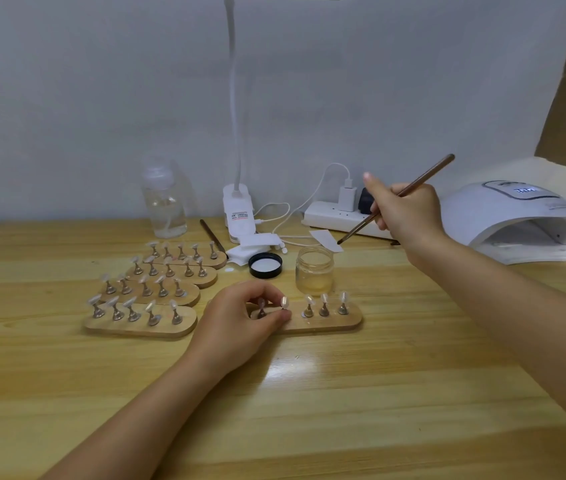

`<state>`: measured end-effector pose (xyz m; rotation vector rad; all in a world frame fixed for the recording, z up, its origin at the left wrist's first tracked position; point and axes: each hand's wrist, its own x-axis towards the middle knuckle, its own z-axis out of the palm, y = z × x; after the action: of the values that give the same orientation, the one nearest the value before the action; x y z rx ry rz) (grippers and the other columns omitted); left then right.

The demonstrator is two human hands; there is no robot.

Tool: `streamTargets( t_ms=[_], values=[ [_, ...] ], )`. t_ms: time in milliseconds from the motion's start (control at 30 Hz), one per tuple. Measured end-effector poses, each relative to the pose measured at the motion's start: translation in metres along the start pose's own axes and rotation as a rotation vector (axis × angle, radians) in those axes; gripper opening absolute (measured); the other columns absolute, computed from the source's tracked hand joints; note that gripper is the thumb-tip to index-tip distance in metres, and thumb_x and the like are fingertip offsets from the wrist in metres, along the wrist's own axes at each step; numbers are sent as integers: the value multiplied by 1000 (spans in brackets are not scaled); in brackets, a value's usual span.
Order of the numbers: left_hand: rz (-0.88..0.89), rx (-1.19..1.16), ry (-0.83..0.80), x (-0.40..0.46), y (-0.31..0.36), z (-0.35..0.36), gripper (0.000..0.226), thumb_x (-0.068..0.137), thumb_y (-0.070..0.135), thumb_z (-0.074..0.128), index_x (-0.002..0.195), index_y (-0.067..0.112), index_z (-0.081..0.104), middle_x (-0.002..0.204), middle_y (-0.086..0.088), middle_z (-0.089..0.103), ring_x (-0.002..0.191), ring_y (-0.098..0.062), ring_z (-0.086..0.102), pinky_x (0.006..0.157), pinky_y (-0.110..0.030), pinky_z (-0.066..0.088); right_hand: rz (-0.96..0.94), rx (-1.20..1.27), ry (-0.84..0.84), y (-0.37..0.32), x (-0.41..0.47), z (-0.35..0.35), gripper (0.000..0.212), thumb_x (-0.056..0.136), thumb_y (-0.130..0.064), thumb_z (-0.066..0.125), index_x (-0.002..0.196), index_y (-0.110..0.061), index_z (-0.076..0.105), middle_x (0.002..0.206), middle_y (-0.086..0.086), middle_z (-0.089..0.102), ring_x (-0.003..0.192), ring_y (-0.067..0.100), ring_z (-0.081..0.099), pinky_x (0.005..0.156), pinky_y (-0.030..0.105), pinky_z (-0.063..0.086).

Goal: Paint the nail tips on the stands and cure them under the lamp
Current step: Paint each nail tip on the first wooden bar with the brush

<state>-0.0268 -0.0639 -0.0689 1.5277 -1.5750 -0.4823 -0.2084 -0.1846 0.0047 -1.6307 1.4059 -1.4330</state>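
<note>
While right grip holds brush, left grip pinches stand, jar behind.

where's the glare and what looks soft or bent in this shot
Head view: a bright patch of glare sits on the pale wooden tabletop, in front of the near wooden stand of nail tips; the clear plastic bottle at the back looks soft and hazy; the wide lens bows the table's far edge; light comes from the white gooseneck desk lamp overhead.
</note>
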Motion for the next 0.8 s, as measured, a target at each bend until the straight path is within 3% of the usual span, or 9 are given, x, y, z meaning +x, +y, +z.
streamTargets(
  t_ms=[133,267,400,467,600,700,800],
  values=[
    [39,4,16,-1,0,0,24,74,21,73,64,36,59,72,13,59,79,-4,54,72,-24,43,-61,178,-13,-5,-31,-1,46,89,-49,51,54,-19,57,38,-7,54,38,0,50,50,15,41],
    [108,7,35,-2,1,0,24,74,16,73,65,34,60,80,11,63,86,-8,57,78,-29,47,-94,378,-96,-3,-71,-2,52,80,-61,38,66,-17,63,50,1,65,39,6,52,42,10,38],
    [162,-57,88,-6,4,-1,18,73,10,73,67,25,65,84,15,66,89,0,59,79,-10,41,-218,381,-87,15,-100,3,47,85,-49,38,72,-14,66,62,-3,68,53,1,57,51,8,40],
    [180,-106,124,-7,5,-2,16,73,10,73,68,23,65,79,15,68,84,3,61,77,-8,41,-304,321,-107,22,-107,5,39,92,-43,44,73,-17,66,66,-3,68,65,1,60,57,7,41],
    [218,-125,165,-7,7,-4,14,74,12,73,73,26,69,72,19,67,76,3,60,75,-11,41,-480,256,-140,24,-110,6,35,93,-36,38,73,-21,64,71,-7,66,70,0,61,63,6,41],
    [236,-144,166,-7,7,-4,15,74,9,73,79,23,72,72,16,66,73,-2,59,72,-22,45,-586,258,-173,23,-113,9,41,95,-43,34,75,-23,63,68,-3,65,67,6,62,62,15,47],
    [221,-173,165,-7,7,-4,19,74,8,72,80,26,72,73,16,66,72,-5,59,71,-33,50,-639,208,-193,25,-113,12,50,96,-43,29,76,-14,66,67,0,65,65,6,61,61,17,47]
  ],
)
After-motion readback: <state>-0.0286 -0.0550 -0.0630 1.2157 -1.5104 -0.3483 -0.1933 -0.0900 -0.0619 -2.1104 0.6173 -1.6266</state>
